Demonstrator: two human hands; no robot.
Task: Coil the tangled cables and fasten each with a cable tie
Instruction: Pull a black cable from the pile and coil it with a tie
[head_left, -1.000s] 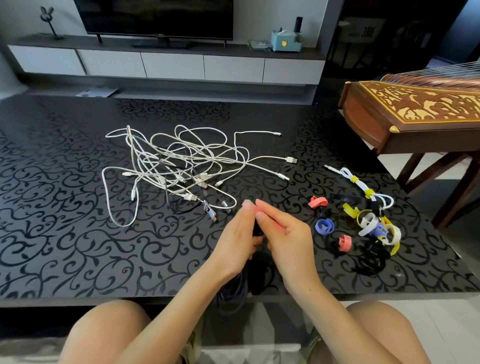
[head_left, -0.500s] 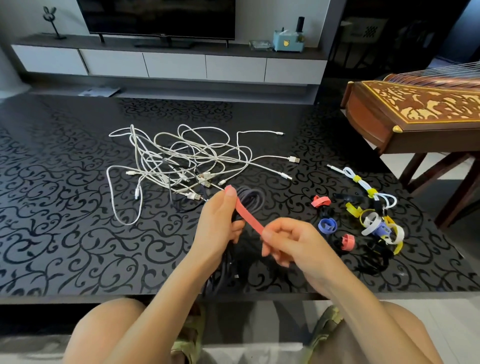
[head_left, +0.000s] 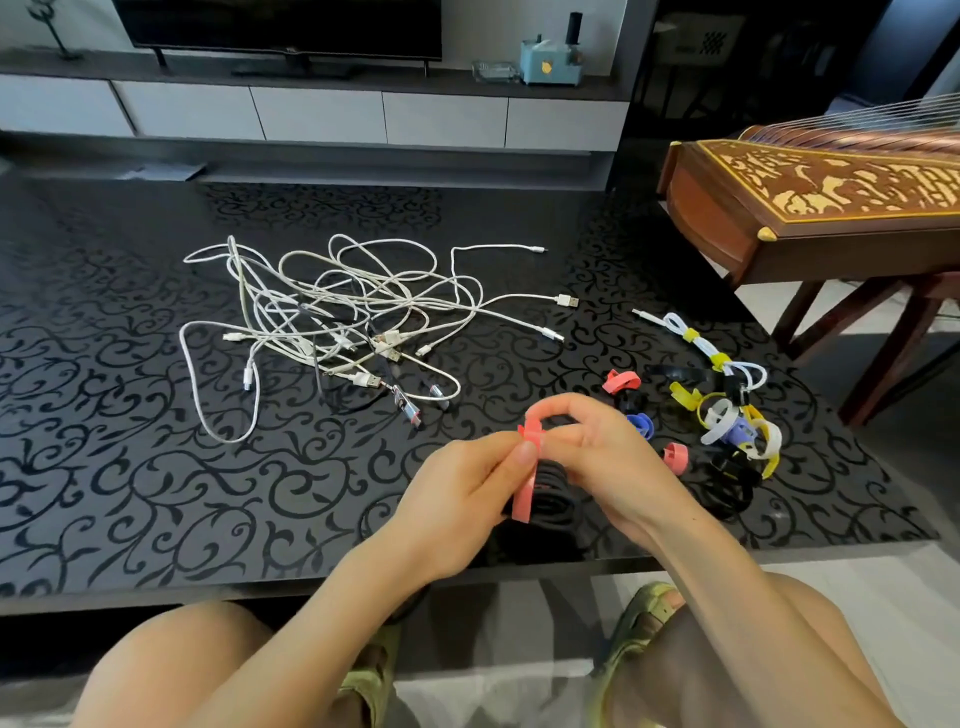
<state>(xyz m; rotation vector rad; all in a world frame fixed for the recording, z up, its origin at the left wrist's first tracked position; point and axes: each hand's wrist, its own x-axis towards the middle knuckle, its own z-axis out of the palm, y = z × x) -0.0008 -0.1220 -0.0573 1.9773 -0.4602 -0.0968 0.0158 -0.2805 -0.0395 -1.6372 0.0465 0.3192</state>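
Worktop: glossy black worktop (head_left: 130, 493) with a swirl pattern, filling most of the view.
Instrument: carved brown wooden zither (head_left: 810, 202) on a stand, far right, beside the table.
Tangle: heap of white cables (head_left: 337, 322), left of centre, well apart from both hands.
Left grip: left grip (head_left: 457, 499) pinches the pink strap cable tie (head_left: 527, 483), whose free end hangs down.
Right grip: right grip (head_left: 613, 457) is clenched round the top of the black coiled cable (head_left: 550, 493), near centre, just above the near edge.
Loose ties: pile of coloured cable ties (head_left: 727, 426), right of the hands.
Finished: white cable bundled with yellow ties (head_left: 711, 353), just beyond the pile.
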